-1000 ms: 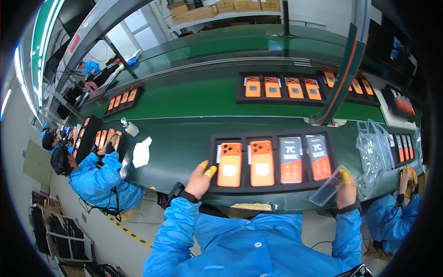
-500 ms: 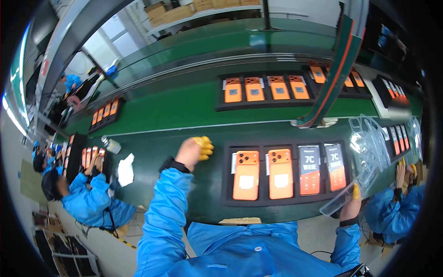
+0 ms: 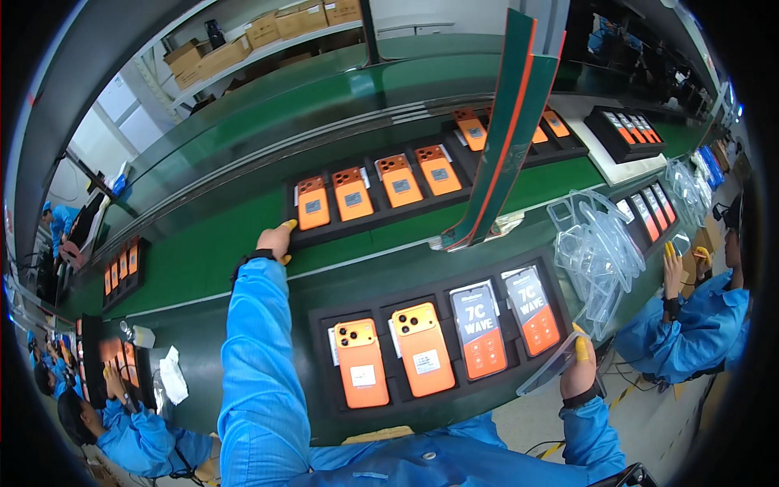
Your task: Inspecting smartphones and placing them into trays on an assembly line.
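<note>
My left hand, with yellow finger covers, reaches across the bench and grips the near left corner of a black phone tray on the green conveyor. Several orange phones lie face down in that tray. At the lower right, my right hand holds a clear plastic cover by its edge, close to the nearer tray. That nearer black tray holds two orange phones, the left one and its neighbour, camera side up. Beside them lie two phones with grey-and-orange printed fronts, including this one.
A heap of clear plastic covers lies right of the near tray. A green upright post stands between bench and conveyor. Co-workers sit to the left and right. A white cloth and a small bottle lie at left.
My left hand has moved forward from above the bench to the conveyor tray's corner and taken hold of it. My right hand still holds the clear cover. The view has shifted right.
</note>
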The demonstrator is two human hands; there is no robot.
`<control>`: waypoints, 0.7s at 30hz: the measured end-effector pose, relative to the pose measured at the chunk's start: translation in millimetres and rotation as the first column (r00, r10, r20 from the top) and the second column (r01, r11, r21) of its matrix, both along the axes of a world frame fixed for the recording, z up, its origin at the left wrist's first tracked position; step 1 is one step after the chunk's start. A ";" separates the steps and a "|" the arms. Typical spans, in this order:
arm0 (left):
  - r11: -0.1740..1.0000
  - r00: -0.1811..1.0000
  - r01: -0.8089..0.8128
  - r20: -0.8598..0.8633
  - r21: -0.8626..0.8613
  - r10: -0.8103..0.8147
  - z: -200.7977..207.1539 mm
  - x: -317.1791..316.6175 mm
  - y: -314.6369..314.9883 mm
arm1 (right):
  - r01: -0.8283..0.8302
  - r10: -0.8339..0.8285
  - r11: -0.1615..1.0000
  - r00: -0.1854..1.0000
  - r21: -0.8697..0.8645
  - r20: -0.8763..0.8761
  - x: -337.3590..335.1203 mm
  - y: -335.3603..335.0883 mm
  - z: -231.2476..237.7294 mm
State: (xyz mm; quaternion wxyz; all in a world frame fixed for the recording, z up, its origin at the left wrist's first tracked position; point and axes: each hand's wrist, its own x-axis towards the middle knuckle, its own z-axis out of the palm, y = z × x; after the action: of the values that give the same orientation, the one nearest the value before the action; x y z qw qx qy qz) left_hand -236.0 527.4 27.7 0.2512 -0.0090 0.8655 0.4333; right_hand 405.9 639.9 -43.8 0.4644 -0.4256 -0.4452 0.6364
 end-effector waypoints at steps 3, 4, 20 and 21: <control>0.991 0.993 0.010 0.117 0.136 -0.027 6.3 1.8 -1.2 | 0.001 -0.001 1.000 1.000 -0.005 -0.025 1.2 0.2 0.1; 0.975 0.988 0.011 0.145 0.223 -0.044 6.7 8.2 -5.5 | -0.015 0.014 1.000 0.999 -0.017 -0.033 4.4 -1.1 -1.9; 0.488 0.860 -0.480 0.282 0.729 0.424 -42.1 61.4 -313.6 | -0.022 0.023 1.000 0.994 0.008 -0.106 5.0 4.8 -10.7; 0.468 0.840 -0.503 0.285 0.726 0.461 -46.1 77.1 -332.3 | -0.064 0.064 0.998 0.990 0.004 -0.123 5.9 5.9 -8.9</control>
State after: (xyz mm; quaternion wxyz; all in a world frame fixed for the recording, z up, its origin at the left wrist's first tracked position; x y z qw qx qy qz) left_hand -158.8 195.0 -18.4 0.1186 -0.1534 0.5453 0.8155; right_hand 411.8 645.8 -52.7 0.4703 -0.3708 -0.4294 0.6760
